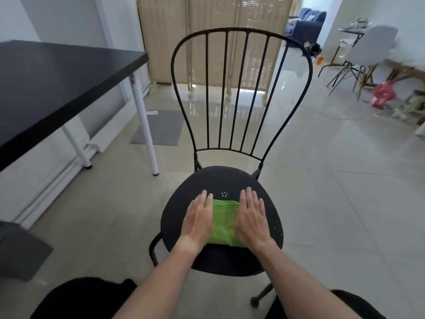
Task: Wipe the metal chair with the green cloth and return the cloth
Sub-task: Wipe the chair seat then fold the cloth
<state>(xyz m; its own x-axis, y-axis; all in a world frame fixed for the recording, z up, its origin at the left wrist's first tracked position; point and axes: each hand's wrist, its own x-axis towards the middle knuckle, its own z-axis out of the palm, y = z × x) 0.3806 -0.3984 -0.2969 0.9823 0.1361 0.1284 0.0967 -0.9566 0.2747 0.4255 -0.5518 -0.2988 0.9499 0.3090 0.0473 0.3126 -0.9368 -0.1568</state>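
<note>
green cloth [224,221] sits folded mid-seat on the metal chair [230,180] | left hand [199,218] and right hand [250,217] lie flat on its two ends, fingers straight, gripping nothing | my guess: pinning it so it slides as one pad

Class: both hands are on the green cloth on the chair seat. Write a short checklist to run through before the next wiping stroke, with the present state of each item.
1. Green cloth flat on the seat: ok.
2. Left hand pressing its left edge: ok.
3. Right hand pressing its right edge: ok.
4. Fingers spread flat, not gripping: ok.
5. Seat ahead of the cloth free of items: ok.
6. Backrest bars wiped: cannot tell.
</note>
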